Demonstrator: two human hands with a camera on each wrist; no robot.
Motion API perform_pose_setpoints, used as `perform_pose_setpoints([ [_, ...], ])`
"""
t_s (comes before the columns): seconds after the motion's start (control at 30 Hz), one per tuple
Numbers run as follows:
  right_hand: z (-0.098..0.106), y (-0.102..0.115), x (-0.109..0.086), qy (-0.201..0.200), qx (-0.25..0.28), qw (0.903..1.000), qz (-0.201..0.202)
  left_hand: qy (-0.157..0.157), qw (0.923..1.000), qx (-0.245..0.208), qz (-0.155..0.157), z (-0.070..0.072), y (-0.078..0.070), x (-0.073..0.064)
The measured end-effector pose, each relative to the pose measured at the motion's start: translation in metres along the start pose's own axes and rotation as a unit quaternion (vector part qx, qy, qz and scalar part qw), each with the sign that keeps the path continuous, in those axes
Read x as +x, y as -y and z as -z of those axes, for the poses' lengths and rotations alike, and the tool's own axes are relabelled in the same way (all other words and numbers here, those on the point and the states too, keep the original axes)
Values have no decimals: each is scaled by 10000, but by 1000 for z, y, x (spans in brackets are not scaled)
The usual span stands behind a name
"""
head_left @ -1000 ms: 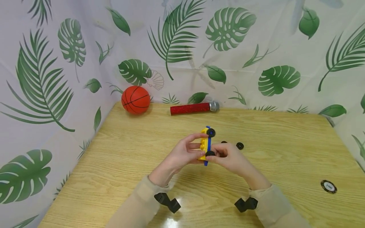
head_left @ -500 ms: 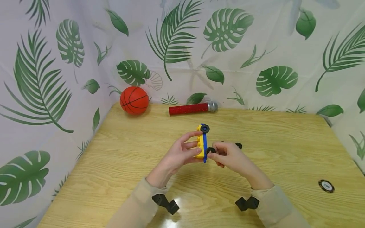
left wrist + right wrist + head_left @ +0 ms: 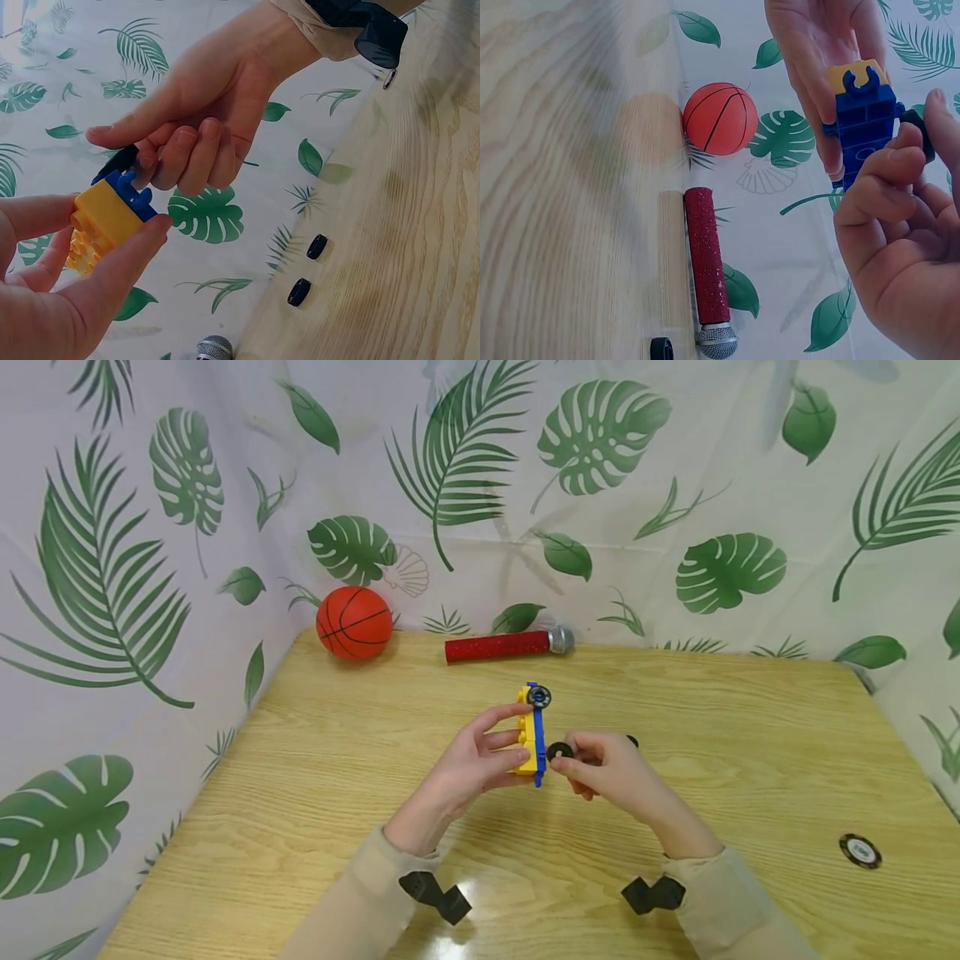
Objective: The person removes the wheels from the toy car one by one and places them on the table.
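My left hand (image 3: 468, 760) grips a toy car (image 3: 529, 747) of yellow studded blocks on a blue base, held on its side above the table. A black wheel (image 3: 538, 697) sits at the car's far end. My right hand (image 3: 611, 768) pinches another black tyre (image 3: 559, 752) between thumb and fingers, just right of the car's near end. The right wrist view shows this tyre (image 3: 919, 133) close to a blue axle stub (image 3: 899, 110); whether they touch I cannot tell. In the left wrist view, two loose black tyres (image 3: 317, 246) lie on the table.
At the back of the wooden table (image 3: 337, 760) lie an orange basketball (image 3: 354, 622) and a red glitter microphone (image 3: 498, 647). A black-and-white round chip (image 3: 860, 851) rests at the right. A leaf-print cloth (image 3: 465, 460) hangs behind and at the left.
The tyre in my right hand was against the car's near end and now stands slightly apart from it. My left hand has shifted a little left with the car.
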State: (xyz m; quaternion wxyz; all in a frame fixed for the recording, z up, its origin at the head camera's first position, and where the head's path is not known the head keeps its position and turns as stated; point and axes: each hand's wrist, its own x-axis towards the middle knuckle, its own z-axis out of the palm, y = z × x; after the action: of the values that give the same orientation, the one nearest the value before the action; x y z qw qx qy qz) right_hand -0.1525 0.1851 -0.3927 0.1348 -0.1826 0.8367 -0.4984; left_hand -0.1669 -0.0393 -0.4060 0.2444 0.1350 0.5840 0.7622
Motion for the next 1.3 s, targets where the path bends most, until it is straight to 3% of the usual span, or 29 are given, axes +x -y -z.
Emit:
perform_pose_setpoints([
  [0.77,24,-20,-7,-574,292,9968,-471,-197,9997,128,59,2,-1,2],
  [1.0,30,-29,-9,-650,959,9924,-409,-260,9995,106,107,2,-1,1],
  [1.3,42,-42,-16,-985,1785,9790,-88,-393,9990,118,149,2,0,2],
])
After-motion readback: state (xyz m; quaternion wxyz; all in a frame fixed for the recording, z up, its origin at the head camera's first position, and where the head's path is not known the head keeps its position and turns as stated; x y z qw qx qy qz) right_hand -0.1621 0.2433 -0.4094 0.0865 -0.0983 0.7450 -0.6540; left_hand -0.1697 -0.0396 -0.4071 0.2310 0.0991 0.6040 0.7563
